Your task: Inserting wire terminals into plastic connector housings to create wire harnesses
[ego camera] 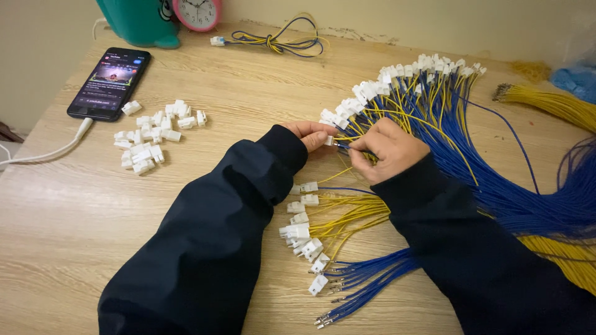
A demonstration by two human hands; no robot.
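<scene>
My left hand pinches a small white plastic connector at the middle of the wooden table. Facing it, my right hand holds a thin wire by its metal tip, right against the connector. Both arms wear dark sleeves. Below the hands lie yellow wires fitted with white connectors and a bunch of blue wires with bare metal tips. A large fan of blue and yellow wires with connectors spreads behind my right hand.
A pile of loose white connectors lies at the left. A black phone on a white cable sits at the far left. A coiled wire bundle, a pink clock and a teal object stand at the back.
</scene>
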